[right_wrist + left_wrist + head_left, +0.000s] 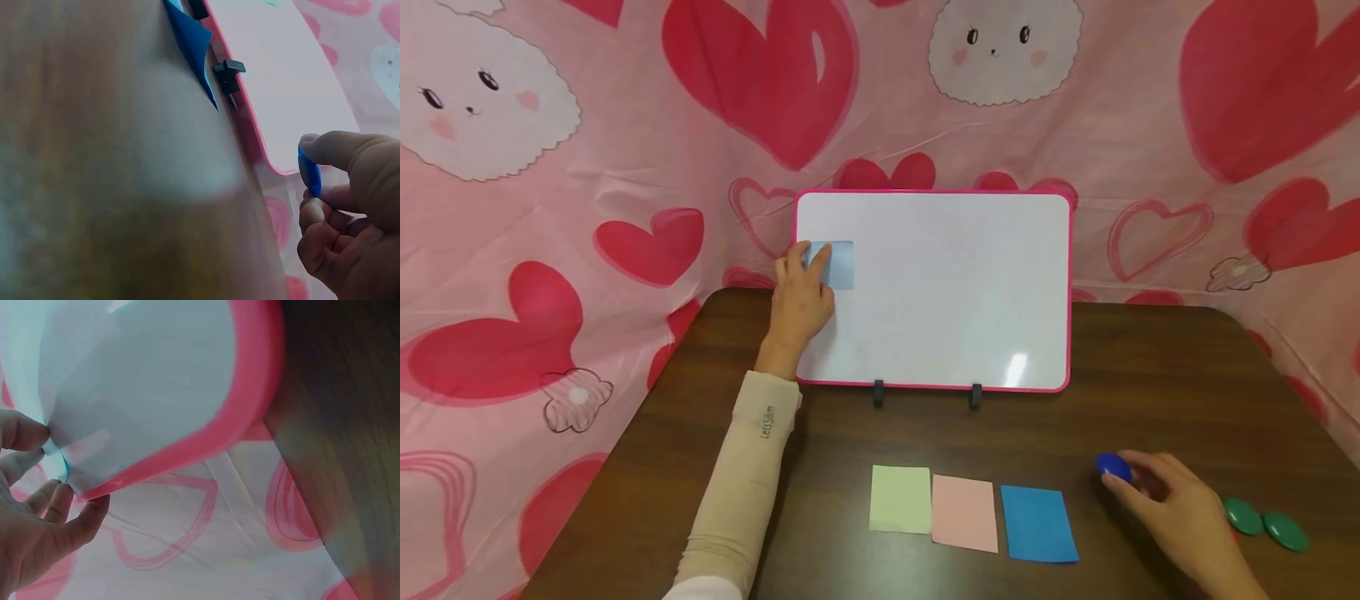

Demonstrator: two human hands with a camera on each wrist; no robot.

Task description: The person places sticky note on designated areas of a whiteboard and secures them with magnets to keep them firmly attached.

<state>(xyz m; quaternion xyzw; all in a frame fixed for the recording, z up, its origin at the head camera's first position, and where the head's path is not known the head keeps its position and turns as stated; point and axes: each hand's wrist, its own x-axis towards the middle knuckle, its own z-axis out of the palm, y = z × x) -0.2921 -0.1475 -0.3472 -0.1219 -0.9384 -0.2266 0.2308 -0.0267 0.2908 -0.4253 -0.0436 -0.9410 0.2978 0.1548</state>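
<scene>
My left hand [801, 296] touches a light blue sticky note [841, 267] at the left side of the whiteboard [947, 292]. Its fingertips lie on the paper and at the pink frame, covering part of the note. The note's edge [57, 461] shows at the fingertips in the left wrist view. Lower right, my right hand [1180, 508] pinches a round blue magnet [1113, 467] between thumb and fingers, above the table. The magnet [310, 172] is seen edge-on in the right wrist view.
A green note [900, 500], a pink note [964, 513] and a blue note [1039, 524] lie in a row on the brown table [820, 517]. Two green magnets [1285, 531] sit beside the right hand. Black feet [878, 393] support the board, with heart-patterned cloth behind.
</scene>
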